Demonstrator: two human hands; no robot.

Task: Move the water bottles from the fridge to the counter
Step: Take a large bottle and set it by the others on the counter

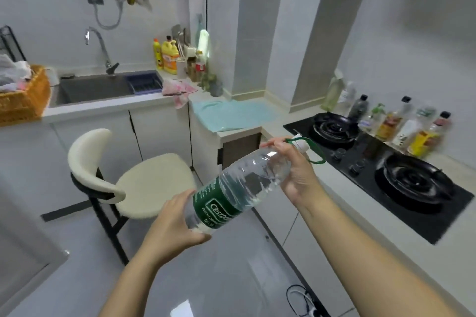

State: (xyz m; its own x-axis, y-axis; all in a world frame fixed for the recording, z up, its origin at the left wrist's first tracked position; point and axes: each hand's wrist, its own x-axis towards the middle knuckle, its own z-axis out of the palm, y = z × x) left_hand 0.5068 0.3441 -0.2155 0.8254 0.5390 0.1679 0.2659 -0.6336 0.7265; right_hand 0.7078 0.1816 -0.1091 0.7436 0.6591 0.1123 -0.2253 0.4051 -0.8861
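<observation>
Clear plastic water bottle [233,189] with a dark green label and white cap, carried tilted in mid-air above the grey floor, cap end raised toward the stove side, base lowered toward the chair. Left hand [171,224]: fingers curled under and around the base end of the bottle, gripping it. Right hand [296,170]: closed around the neck just below the cap, with a green carrying loop [310,148] sticking out past the fingers. Pale counter [332,183] runs along the right, just beside the right forearm; the bottle is not resting on it. Set into the counter: black two-burner gas stove [386,170], with a row of condiment and oil bottles [396,121] along the wall behind it. Light blue cloth [231,114] laid flat at the counter corner. Far counter: steel sink [95,87] with tap, orange basket [23,100] to its left, yellow detergent bottles [167,56] to its right. Cream upholstered chair [134,177] on black legs stands on the floor before the sink cabinets.
</observation>
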